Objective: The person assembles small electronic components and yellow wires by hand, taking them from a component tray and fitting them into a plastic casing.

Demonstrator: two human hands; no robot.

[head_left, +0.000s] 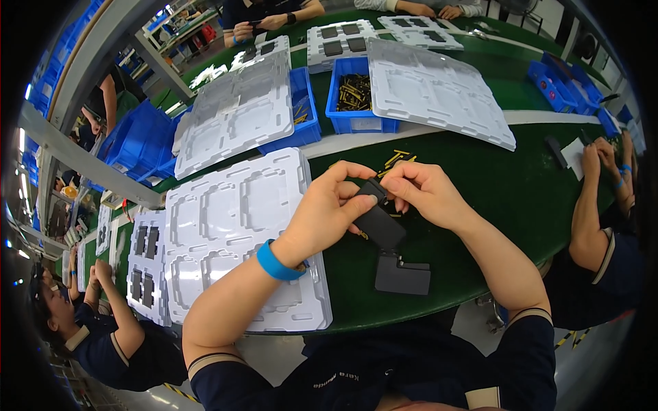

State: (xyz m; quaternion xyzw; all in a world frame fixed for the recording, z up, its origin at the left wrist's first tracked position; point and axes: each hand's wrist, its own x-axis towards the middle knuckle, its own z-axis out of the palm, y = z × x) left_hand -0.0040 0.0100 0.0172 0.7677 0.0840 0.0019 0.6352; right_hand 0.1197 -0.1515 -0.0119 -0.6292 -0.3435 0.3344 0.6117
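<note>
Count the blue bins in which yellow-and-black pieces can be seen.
2. The central bin is partly covered by the right tilted tray, the left bin by the left tilted tray. Others may be hidden.

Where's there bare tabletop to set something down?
Widest: green tabletop right of the right hand, short of the co-worker's white sheet. Smaller: between the lower black part and right forearm. Crowded: near the left hand, with a white tray leftward and yellow-black pieces beyond.
</note>
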